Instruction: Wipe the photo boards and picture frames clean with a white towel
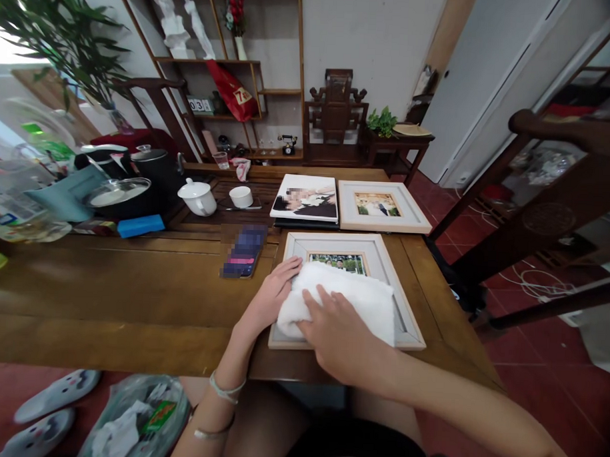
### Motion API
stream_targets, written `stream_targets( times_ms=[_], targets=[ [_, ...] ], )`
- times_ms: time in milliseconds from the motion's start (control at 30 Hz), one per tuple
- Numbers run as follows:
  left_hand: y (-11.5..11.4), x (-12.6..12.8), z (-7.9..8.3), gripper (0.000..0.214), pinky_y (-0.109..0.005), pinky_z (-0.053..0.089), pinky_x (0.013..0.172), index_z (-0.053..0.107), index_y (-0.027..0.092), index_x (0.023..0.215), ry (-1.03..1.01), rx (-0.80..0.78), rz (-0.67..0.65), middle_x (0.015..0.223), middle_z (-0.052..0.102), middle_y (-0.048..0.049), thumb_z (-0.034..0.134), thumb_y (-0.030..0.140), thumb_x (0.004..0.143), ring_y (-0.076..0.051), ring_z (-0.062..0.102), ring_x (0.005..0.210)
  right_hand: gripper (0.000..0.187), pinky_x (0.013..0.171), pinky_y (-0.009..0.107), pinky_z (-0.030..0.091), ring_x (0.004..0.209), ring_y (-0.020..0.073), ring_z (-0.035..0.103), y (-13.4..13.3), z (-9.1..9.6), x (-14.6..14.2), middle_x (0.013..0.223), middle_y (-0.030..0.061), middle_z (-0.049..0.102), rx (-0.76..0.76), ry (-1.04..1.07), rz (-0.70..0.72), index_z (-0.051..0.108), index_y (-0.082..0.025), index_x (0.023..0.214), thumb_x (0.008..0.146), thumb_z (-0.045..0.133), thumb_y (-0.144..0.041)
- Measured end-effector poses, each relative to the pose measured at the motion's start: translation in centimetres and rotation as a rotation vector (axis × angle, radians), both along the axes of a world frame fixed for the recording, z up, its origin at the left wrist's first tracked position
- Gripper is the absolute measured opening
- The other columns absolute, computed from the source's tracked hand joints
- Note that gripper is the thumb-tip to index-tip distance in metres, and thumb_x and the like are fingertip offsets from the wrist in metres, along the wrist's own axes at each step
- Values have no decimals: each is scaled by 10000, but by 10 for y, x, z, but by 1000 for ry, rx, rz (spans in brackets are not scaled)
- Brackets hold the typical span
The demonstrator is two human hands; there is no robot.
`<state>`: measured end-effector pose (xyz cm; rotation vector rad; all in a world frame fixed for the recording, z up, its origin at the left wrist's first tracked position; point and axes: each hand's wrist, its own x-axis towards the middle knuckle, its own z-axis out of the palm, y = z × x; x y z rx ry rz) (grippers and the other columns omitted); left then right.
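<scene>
A light-wood picture frame (329, 241) with a wide pale mat lies flat at the near edge of the table, a photo (356, 261) of people and greenery in its centre. Over the lower part of the frame is spread a folded white towel (367, 304). My right hand (336, 329) presses into the towel from above, its fingers bent and gripping the fabric. My left hand (277, 287) rests at the frame's left side, fingers stretched out flat along its edge and touching the towel. The towel hides the lower photo and glass.
Behind the frame lie a photo album (306, 195) and a second framed photo (380, 224). To the left are a phone (244, 252), a white lidded cup (198, 197), a small white bowl (241, 197) and a blue box (141, 226). A plastic bag (113, 402) and slippers (59, 396) are on the floor.
</scene>
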<state>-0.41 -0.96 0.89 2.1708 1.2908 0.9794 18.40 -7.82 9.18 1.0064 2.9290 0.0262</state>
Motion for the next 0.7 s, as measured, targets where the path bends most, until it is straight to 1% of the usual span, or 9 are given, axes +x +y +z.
stream_targets(
  times_ms=[67,200,267,367,433,500,600,667,700],
  targets=[
    [2,-2,-1,407,-477,361,1146,658,160,1205,23,8,-15,1384,569,-106,381,163,906,-246,471,1337,301,923,555,455,1242,423,497,-13,-7,-11,1368,264,509,72,19,37,685,-127,1111,852,541,-182],
    [3,0,-1,404,-474,370,1141,651,141,1205,83,43,7,1368,581,-120,368,167,917,-240,486,1326,298,919,553,455,1194,399,547,-31,-33,-24,1271,284,583,323,108,24,698,-69,1064,911,462,-169],
    [1,3,1,379,-471,364,1145,644,144,1211,98,43,17,1376,575,-116,389,191,935,-234,475,1336,278,926,548,457,1187,407,554,-32,-41,-20,1277,281,582,341,129,9,712,-62,1035,905,497,-184],
    [-3,6,5,350,-484,368,1140,646,138,1202,108,49,22,1372,576,-128,417,219,950,-243,477,1334,215,937,533,464,1205,419,541,-31,-38,7,1325,258,555,236,107,-43,745,-93,956,859,571,-173],
    [-5,7,6,344,-494,371,1137,642,149,1208,106,65,24,1372,576,-126,419,220,955,-244,480,1332,205,943,527,467,1236,419,515,-29,-29,35,1360,236,533,126,78,-95,760,-123,926,809,593,-143],
    [-5,7,6,346,-495,366,1141,634,152,1220,105,76,21,1375,573,-126,417,216,958,-244,474,1337,268,954,521,469,1264,403,495,-27,-18,66,1385,208,519,38,59,-153,764,-147,925,744,574,-88],
    [-5,7,4,352,-487,356,1150,627,135,1226,100,83,13,1379,566,-137,407,210,962,-243,466,1343,400,993,506,454,1272,340,504,-16,-7,106,1389,131,540,6,76,-206,760,-185,897,657,489,-13],
    [-5,7,3,353,-489,355,1150,625,144,1230,89,86,15,1384,562,-130,402,204,963,-241,464,1345,457,1024,502,431,1283,311,496,1,-8,120,1402,100,534,26,99,-198,753,-198,932,646,456,-1],
    [-5,7,3,352,-491,358,1149,625,153,1230,83,87,17,1386,562,-124,401,202,963,-240,464,1345,474,1035,503,419,1293,307,486,13,-10,124,1410,101,526,46,107,-194,747,-195,968,653,452,0]
  ],
)
